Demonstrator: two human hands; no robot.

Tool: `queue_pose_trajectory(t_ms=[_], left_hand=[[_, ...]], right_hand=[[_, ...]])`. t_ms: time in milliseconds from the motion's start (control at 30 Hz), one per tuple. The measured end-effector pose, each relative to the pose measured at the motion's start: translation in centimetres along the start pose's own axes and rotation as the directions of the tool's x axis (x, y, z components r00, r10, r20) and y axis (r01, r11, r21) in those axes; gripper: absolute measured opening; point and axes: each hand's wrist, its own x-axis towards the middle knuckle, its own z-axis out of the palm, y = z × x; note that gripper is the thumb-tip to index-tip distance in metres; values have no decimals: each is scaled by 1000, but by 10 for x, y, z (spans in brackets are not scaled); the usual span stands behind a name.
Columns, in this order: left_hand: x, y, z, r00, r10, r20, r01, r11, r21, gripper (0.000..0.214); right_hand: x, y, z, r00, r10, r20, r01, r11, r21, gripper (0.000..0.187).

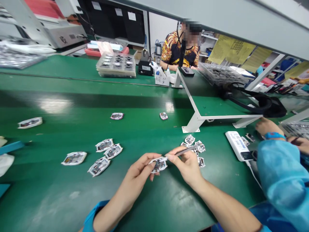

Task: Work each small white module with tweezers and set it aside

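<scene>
My left hand [142,169] is closed around the edge of a small white-framed electronic assembly [160,165], with its inner parts facing up. Between the thumb and fingers of my right hand [187,162] is a pair of tweezers [184,150]. The tip end of the tweezers meets the upper edge of the assembly; whether it grips any part there is too small to tell. Just behind my right hand lies a cluster of similar assemblies [190,139], partly hidden by that hand. Several more assemblies [98,166] rest on the green table to the left.
A white metal riser shelf [193,124] stands at the right, with a black headband-like device [256,104] on it. Near a co-worker's blue sleeve [282,167] lies a white power bank [238,145] with a cable. Stacked trays [116,66] and another person [172,50] are behind.
</scene>
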Motion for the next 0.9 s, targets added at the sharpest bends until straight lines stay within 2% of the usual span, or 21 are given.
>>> queue_pose_trajectory(t_ms=[400,533,733,900], left_hand=[[1,1,0,1000,8,-3,-8,1000,14,24],[0,-1,-2,1000,18,13,-18,999,40,25],[2,-8,-3,998,58,33,-60,994,88,26],[1,-7,-1,999,29,28,-30,998,59,27]], right_hand=[[-1,2,1,1000,-1,1,1,1000,17,6],[1,-2,0,998,57,8,-57,998,30,10],[4,-3,0,982,188,14,-189,973,134,16],[3,0,2,987,157,-18,-153,979,136,14]])
